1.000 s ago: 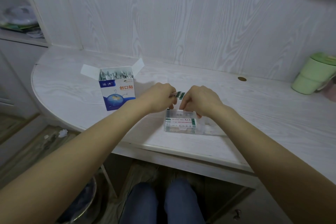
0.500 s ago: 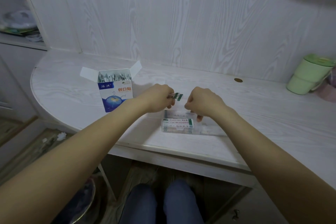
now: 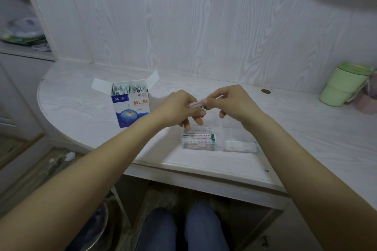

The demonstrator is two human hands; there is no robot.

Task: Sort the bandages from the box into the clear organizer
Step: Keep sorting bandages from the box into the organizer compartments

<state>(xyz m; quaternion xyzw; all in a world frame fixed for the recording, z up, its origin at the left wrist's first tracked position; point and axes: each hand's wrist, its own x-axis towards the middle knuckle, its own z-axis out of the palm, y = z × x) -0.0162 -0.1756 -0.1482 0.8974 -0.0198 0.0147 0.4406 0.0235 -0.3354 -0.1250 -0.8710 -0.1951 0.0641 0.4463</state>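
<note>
Head view: your left hand and right hand both pinch one bandage strip. They hover above the clear organizer on the counter.

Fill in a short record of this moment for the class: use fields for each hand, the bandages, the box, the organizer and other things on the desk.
left hand: pinches one end of a small bunch of bandages
right hand: pinches the other end
bandages: held above the organizer, not yet in it
box: upright, flaps open, still packed with bandages
organizer: clear, on the desk near its front edge; bandages stacked in its left part
mug: green, far right of the desk
</note>
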